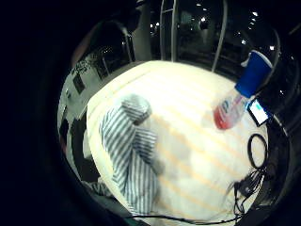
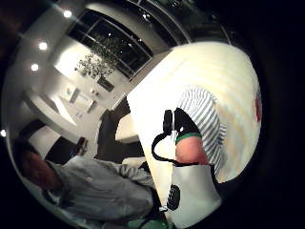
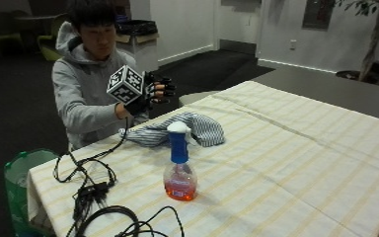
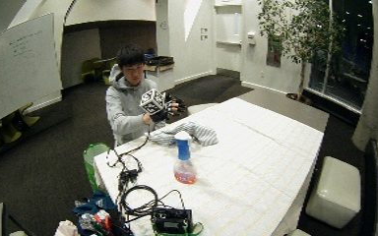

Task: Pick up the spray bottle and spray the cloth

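Standing upright on the striped tablecloth, the spray bottle with its blue neck and orange liquid is untouched, near the crumpled striped cloth but apart from it. Raised above the table's edge, the gloved right hand holds nothing; its fingers seem loosely spread, though partly hidden.

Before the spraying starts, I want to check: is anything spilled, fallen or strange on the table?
Nothing stands out. The spray bottle stands upright on the tablecloth, no liquid around it; the striped cloth lies crumpled behind it.
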{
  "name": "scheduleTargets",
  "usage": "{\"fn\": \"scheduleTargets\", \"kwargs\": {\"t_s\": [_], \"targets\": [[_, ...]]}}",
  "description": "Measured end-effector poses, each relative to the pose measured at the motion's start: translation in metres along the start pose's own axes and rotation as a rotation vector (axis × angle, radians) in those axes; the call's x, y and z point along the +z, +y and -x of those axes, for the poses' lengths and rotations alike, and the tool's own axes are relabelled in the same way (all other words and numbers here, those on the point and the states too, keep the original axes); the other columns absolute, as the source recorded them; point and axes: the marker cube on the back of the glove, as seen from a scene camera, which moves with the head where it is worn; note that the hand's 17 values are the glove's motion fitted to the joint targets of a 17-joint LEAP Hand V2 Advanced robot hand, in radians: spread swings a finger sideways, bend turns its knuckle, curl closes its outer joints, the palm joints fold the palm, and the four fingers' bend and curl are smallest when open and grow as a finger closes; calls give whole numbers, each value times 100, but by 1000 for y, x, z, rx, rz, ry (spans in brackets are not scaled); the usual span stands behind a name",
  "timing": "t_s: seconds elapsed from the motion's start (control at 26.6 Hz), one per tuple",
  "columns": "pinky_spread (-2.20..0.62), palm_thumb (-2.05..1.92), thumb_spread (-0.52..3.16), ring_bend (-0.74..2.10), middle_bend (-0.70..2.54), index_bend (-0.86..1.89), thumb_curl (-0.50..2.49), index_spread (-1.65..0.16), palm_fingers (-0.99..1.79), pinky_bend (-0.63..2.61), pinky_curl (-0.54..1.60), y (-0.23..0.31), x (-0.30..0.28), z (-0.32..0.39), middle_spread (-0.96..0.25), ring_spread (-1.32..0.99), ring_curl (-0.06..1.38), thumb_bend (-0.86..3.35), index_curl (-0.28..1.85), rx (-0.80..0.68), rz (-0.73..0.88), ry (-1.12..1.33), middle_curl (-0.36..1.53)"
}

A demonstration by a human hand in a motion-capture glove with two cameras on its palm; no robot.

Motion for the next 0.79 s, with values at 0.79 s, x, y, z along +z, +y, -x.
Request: {"fn": "scheduleTargets", "kwargs": {"t_s": [0.79], "targets": [[19,75,92,48,31,7,41,-35,20,58,34,10,-47,-130,-4,-3,30,-2,11,328,-399,-169,34]]}}
